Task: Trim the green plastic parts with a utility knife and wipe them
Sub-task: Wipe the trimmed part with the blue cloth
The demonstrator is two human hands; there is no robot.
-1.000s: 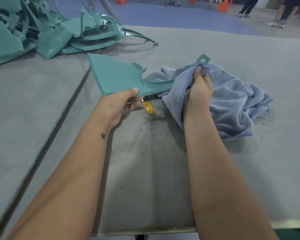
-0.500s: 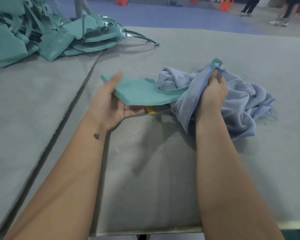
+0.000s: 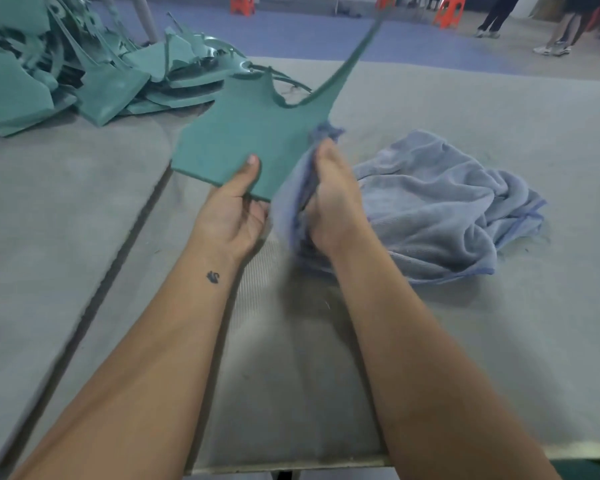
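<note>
A flat green plastic part (image 3: 246,140) with a long thin arm pointing up and away is held above the table. My left hand (image 3: 234,206) grips its near corner, thumb on top. My right hand (image 3: 329,199) grips a bunch of the blue cloth (image 3: 437,202) against the part's right edge. The rest of the cloth lies crumpled on the table to the right. The utility knife is hidden from view.
A pile of green plastic parts (image 3: 84,74) lies at the far left of the grey felt table (image 3: 499,323). A dark seam (image 3: 118,251) runs down the table on the left. Orange stools (image 3: 447,10) and people's legs (image 3: 561,26) are beyond the table.
The green part has been turned and tilted up, so its thin arm now points up and away. My right hand with the cloth slid from the arm's tip down to the part's wide body.
</note>
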